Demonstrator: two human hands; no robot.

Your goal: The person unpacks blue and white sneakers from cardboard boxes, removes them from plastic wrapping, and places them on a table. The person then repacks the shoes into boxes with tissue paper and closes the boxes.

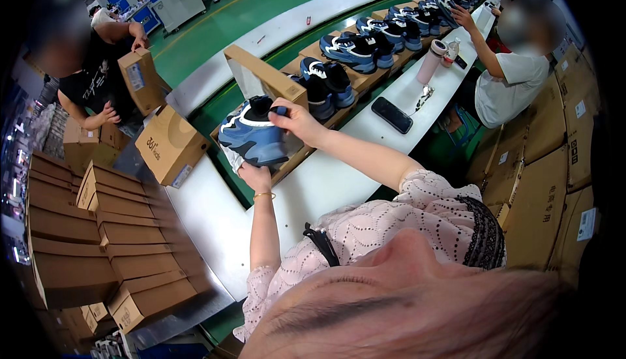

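Head view: both hands' grip point(255, 175) point(291, 115) holds blue sneaker point(251, 138).

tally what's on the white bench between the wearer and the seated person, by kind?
Phone, black: 1
Pink tumbler: 1
Clear bottle: 1
Small metal item, kind unclear: 1
Total: 4
The left hand and right hand hold a blue shoe over the conveyor, not counted.

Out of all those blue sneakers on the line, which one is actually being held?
The blue shoe nearest the camera: the left hand supports it from below and the right hand grips its collar. The other shoes sit untouched in pairs on boards.
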